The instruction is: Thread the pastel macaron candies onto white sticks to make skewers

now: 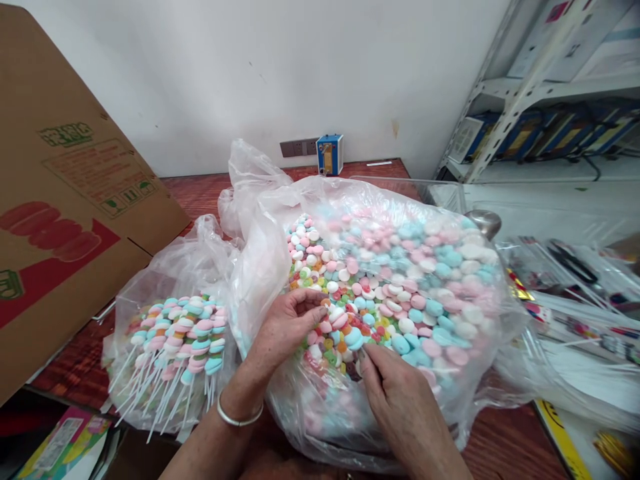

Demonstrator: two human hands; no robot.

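Observation:
A large clear plastic bag (265, 233) lies open, full of pink, blue and white round candies (400, 293) mixed with small coloured gummy rings (330, 357). My left hand (287, 327) is over the near left part of the bag, thumb and forefinger closed around a small orange candy (326, 304). To its right, my right hand (395, 383) is pinched low among the candies, its fingertips beside a blue candy (355, 339); what they grip is hidden. At left, a smaller clear bag (165, 267) bears a pile of candy skewers (185, 333) with white sticks.
A printed cardboard box (75, 180) stands at the left. Against the back wall sits a small blue device (330, 155) near a socket strip (299, 148). At right are a metal bowl (485, 223), white sticks (590, 380), plastic packets and a white shelf rack (520, 100).

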